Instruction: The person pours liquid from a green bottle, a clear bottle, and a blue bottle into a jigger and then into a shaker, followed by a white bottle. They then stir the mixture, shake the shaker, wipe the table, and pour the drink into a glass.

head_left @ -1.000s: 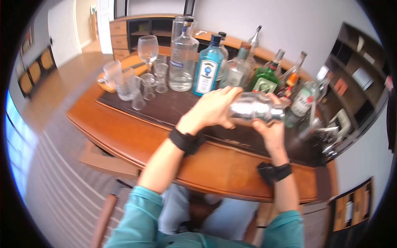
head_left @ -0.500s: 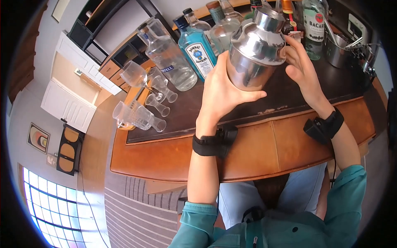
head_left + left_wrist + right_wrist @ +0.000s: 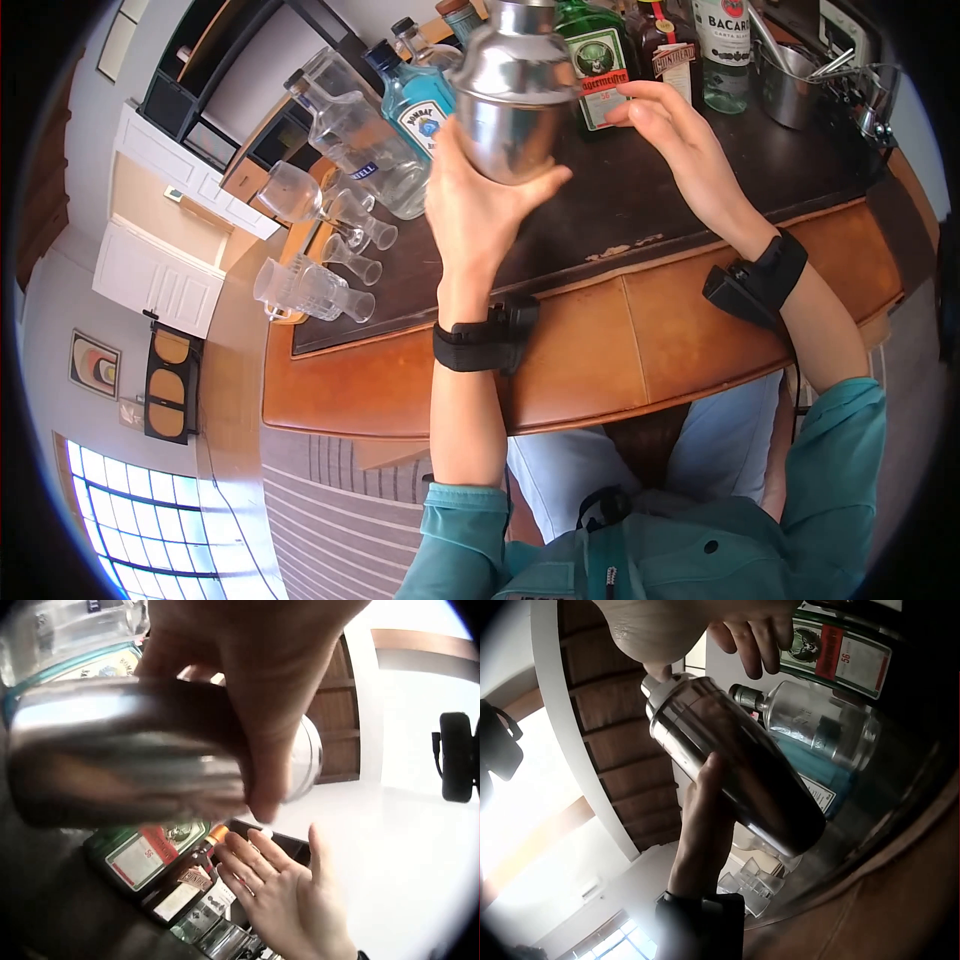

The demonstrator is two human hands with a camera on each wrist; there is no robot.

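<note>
A silver cocktail shaker, its cap on top, is held upright above the dark tabletop. My left hand grips its lower body, thumb out along the right side. My right hand is off the shaker, to its right, fingers loosely extended and holding nothing. In the left wrist view the right palm faces up at the camera, spread out. The right wrist view shows the left thumb lying across the metal shaker. Behind the right fingertips stands a green Jägermeister bottle.
Along the back stand a blue Bombay bottle, a large clear bottle, a brown bottle and a Bacardi bottle. Several glasses are at the left. A metal cup with bar tools stands back right.
Both hands held the shaker sideways, then it was turned upright and the right hand came off it. Since then the shaker and left hand have shifted left and up in view.
</note>
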